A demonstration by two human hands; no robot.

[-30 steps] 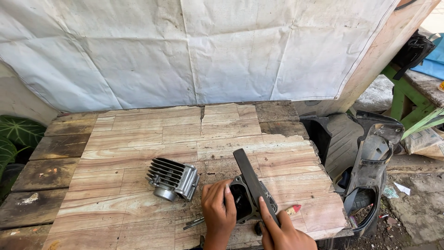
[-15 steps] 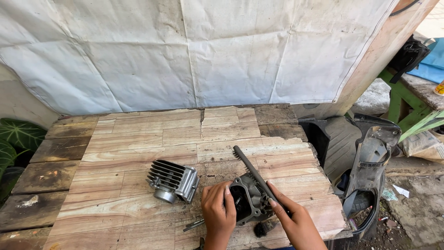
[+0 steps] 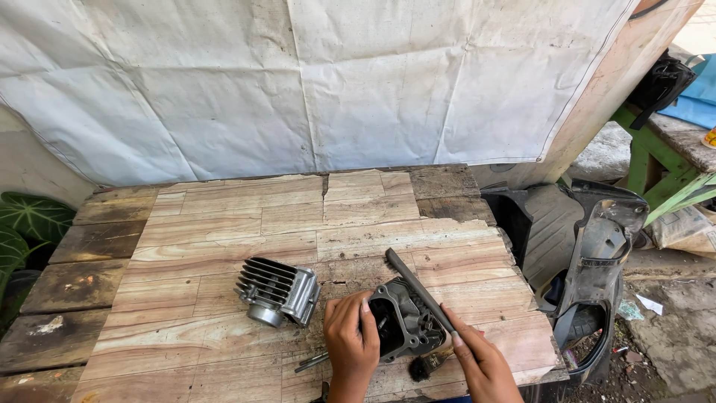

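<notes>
Bench (image 3: 224, 224): pale wood planks, darker worn boards at the edges, seen from above.

Cylinder head (image 3: 406, 322): dark metal casting, at 6 o'clock on the bench near the front edge. It sits between the two hands, tipped slightly, with its open cavity facing up and left.

Left hand (image 3: 352, 342): at the head's 9 o'clock. Fingers together and curled against the head's left rim, thumb on the near side; clamped on the casting.

Right hand (image 3: 477, 357): at the head's 4 o'clock. Fingers closed on the lower end of a file (image 3: 418, 287), forefinger laid along it.

File: long, dark and flat, running from the right hand up toward 11 o'clock. It lies across the head's top face, its far tip past the casting over bare wood.

Cylinder (image 3: 277, 291): grey, finned, at the head's 9 o'clock, beyond the left hand and apart from it.

Rod (image 3: 312, 363): thin metal, on the bench just under the left hand.

Brush (image 3: 424, 366): small, dark bristles, at the head's 6 o'clock, by the right wrist.

Fairing (image 3: 597, 254): black plastic scooter panel, off the bench at 3 o'clock.

Tarp (image 3: 298, 82): white sheet, hung at 12 o'clock.
</notes>
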